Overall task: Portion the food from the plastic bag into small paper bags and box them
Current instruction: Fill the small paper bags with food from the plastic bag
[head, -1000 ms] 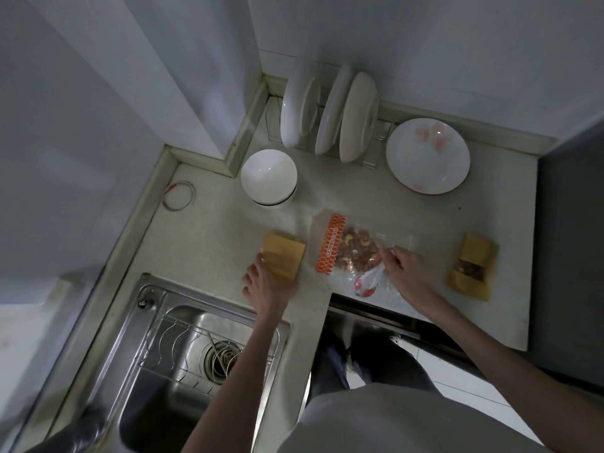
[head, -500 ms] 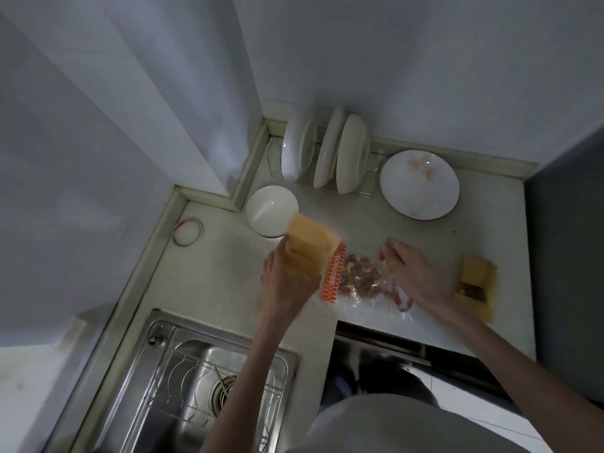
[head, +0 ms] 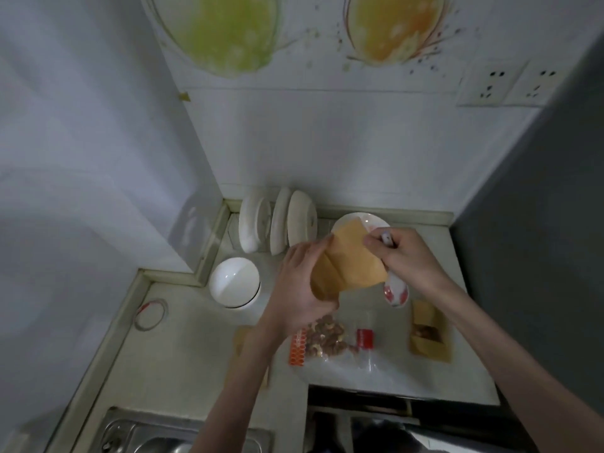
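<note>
Judging from the counter nearest the body, found the task well short of complete: plastic bag (head: 330, 346) lay flat near the front edge, mouth open toward the right, with most of the nuts (head: 327, 336) inside. Noted, just right of it and apart, one filled paper bag (head: 429, 335) lying on the counter (head: 183, 348) with its mouth open and nuts showing; counted as a single portion done, not yet closed. Partly hidden under the left forearm, made out a further tan sheet (head: 243, 338), possibly another flat bag; could not confirm. Above the counter, held an empty paper bag (head: 346, 263) between both hands: left hand (head: 300, 289) curled round its lower edge, fingers gripping; right hand (head: 408, 259) pinching the upper right corner with thumb and forefinger, remaining fingers wrapped round the handle of a small spoon (head: 395, 292). Judged the current step as opening this bag for filling. Farther back, stood a white bowl (head: 235, 282), racked plates (head: 277, 220) and a flat plate (head: 376, 220). Saw no box anywhere; boxing remained entirely outstanding.
</note>
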Available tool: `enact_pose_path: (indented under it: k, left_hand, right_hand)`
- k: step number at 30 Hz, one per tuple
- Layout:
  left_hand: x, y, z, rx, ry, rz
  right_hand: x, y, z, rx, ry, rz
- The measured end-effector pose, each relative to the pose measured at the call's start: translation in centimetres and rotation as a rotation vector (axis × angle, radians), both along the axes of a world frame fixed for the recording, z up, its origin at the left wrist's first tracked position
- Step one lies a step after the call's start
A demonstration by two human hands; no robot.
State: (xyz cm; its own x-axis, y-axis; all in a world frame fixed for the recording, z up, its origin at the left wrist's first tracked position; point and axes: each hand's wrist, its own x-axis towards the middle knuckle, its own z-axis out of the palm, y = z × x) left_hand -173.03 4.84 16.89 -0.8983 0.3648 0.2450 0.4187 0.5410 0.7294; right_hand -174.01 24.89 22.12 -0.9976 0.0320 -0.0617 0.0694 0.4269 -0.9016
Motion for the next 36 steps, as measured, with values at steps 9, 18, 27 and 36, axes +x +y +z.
enact_pose_path:
  k: [9,18,27,36]
  left_hand:
    - [-0.3,4.8,5.3,0.795,-0.44,0.126]
    - [-0.5,7.4,7.8,0.809,-0.376,0.122]
    - [0.8,10.4,9.2,0.5,-0.068,-0.051]
    - [1.4,11.5,11.5,0.717,-0.35,-0.069]
  right_hand:
    - [1.0,5.1,2.9,-0.208,0.118,-0.401]
    - [2.7,6.1,3.1,-0.022,0.215,-0.519]
    - [3.1,2.7,5.9,0.074,0.207,-0.244]
    - [3.7,4.6,6.9,0.109,0.216,-0.136]
